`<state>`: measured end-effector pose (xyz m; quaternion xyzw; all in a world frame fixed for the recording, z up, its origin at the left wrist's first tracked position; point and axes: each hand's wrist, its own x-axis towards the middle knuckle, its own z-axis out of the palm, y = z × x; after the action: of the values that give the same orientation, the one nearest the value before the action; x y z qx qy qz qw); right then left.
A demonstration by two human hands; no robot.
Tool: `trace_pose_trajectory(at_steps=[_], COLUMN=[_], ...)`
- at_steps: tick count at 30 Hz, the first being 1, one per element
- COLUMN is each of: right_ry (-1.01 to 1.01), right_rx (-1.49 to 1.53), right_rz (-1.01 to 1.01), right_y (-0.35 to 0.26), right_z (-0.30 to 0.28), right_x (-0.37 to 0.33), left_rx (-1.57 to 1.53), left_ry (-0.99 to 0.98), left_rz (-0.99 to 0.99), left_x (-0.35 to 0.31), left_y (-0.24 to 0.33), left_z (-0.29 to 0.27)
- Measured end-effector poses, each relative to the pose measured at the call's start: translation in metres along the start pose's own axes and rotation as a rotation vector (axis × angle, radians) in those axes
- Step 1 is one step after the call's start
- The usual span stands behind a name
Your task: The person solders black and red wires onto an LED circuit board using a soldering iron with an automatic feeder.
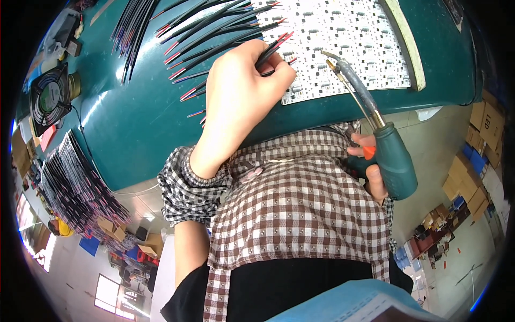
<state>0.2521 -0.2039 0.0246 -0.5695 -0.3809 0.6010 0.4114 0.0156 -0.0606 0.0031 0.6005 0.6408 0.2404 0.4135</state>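
Note:
My left hand rests on the green table and pinches a black cable with red ends, holding its tip against the white circuit board panel. My right hand grips the green handle of a soldering iron. The iron's metal shaft points up-left and its tip hovers over the board's near edge, a short way right of the held cable's end.
Several black cables with red ends fan out across the table's far side. A bundle of cables hangs over the left edge. A small black fan stands at far left. Cardboard boxes sit on the floor to the right.

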Motion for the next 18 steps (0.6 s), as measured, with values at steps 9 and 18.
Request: trace_pose_trajectory(at_steps=[9, 18], right_ry=[-0.107, -0.081], right_rx=[-0.185, -0.203], right_rz=[-0.005, -0.009], right_y=[-0.014, -0.005], right_z=[-0.002, -0.001], right_x=[-0.002, -0.008], left_rx=[0.069, 0.029], left_ry=[0.03, 0.05], left_rz=[0.003, -0.002], left_x=[-0.005, -0.01], left_y=[0.005, 0.004], left_z=[0.005, 0.007])
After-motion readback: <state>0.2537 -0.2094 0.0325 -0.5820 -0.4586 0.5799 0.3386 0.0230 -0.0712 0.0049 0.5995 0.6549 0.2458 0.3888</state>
